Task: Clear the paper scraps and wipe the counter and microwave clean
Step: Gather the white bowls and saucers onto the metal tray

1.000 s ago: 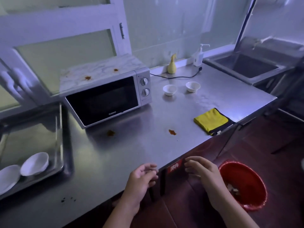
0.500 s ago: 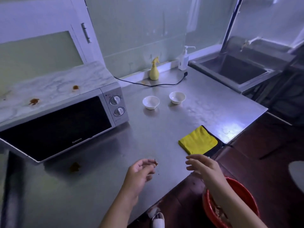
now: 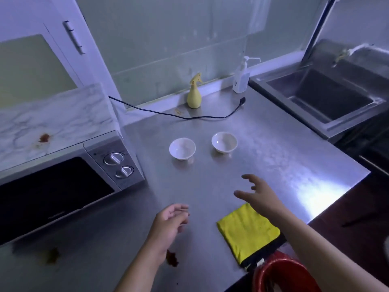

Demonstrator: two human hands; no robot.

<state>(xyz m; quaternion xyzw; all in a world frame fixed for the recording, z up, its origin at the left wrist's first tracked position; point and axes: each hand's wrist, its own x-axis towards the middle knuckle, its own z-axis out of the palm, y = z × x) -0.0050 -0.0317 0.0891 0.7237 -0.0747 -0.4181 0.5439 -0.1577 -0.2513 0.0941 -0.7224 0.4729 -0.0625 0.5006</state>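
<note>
A folded yellow cloth (image 3: pixel 250 231) with a black edge lies near the front edge of the steel counter (image 3: pixel 273 157). My right hand (image 3: pixel 260 194) hovers just beyond the cloth, fingers spread and empty. My left hand (image 3: pixel 168 224) floats over the counter left of the cloth, fingers loosely curled, holding nothing. A brown stain (image 3: pixel 172 258) sits on the counter beside my left wrist, another brown stain (image 3: pixel 52 256) below the microwave (image 3: pixel 63 182). On the microwave's marble-patterned top is a reddish spot (image 3: pixel 44 138). A red bucket (image 3: pixel 284 275) stands below the counter edge.
Two small white bowls (image 3: pixel 182 148) (image 3: pixel 224 142) stand mid-counter. A yellow spray bottle (image 3: pixel 194 94) and a white pump bottle (image 3: pixel 241 77) stand at the back wall, with a black power cord (image 3: pixel 189 117) lying across. A steel sink (image 3: pixel 328 98) is at the right.
The view has moved in closer over the counter. My right hand has risen from beside the bucket and reached forward past the cloth, fingers spreading. My left hand has moved forward over the counter.
</note>
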